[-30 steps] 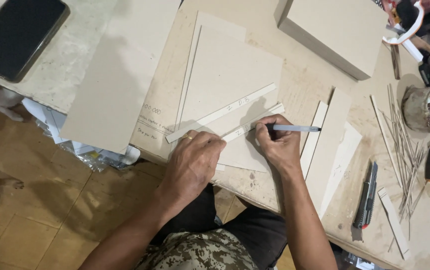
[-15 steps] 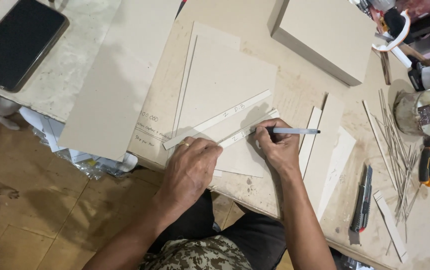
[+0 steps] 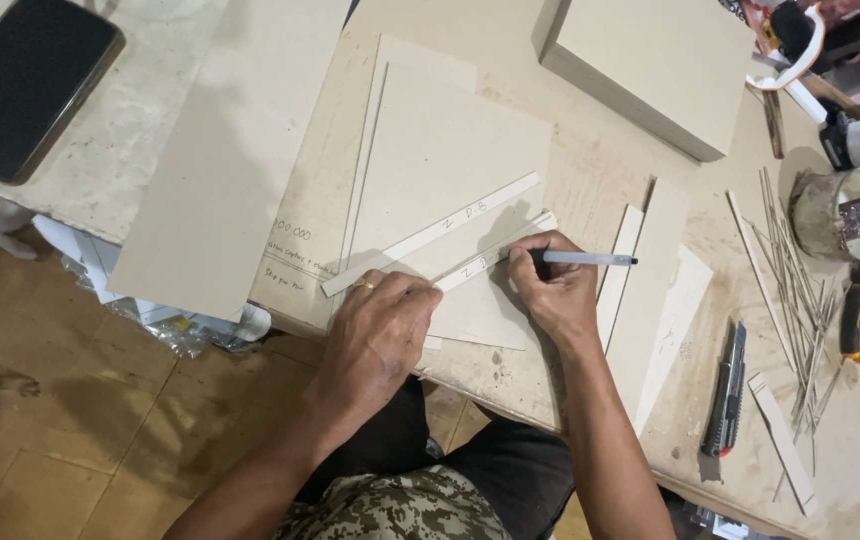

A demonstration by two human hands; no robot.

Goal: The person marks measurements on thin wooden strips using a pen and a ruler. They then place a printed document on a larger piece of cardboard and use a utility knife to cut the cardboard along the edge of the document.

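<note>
So the narrow pale cardboard strip (image 3: 495, 252) lay slanted across the big square sheet of grey-beige cardboard (image 3: 440, 180) near the front edge of the worktable (image 3: 600, 180), and that was what we were working on. Our right hand (image 3: 560, 295) was curled tight around a slim silver-grey pen (image 3: 585, 259), tip down right at the strip, so by our reckoning we were in the middle of the marking step, writing on it. Our left hand (image 3: 380, 335) lay mostly flat, fingers loosely bent, pressing down on the strip's lower end to keep it from sliding; it wasn't gripping anything.

A 2nd matching pale strip (image 3: 430, 235) sat just above, roughly parallel and already carrying some small handwriting. Right of our writing hand lay a few more cut cardboard offcuts (image 3: 650, 270). Further right we had a dark utility knife (image 3: 725, 390), a scatter of thin wooden sticks (image 3: 800, 290) and a glue pot with a brush in it (image 3: 850, 215). A thick cardboard slab (image 3: 650, 70) sat at the far side, and a black tablet (image 3: 25, 85) off to the far left.

Our guess: the next move needed the left hand to keep firm pressure while the pen finished, otherwise the strip would skid.
</note>
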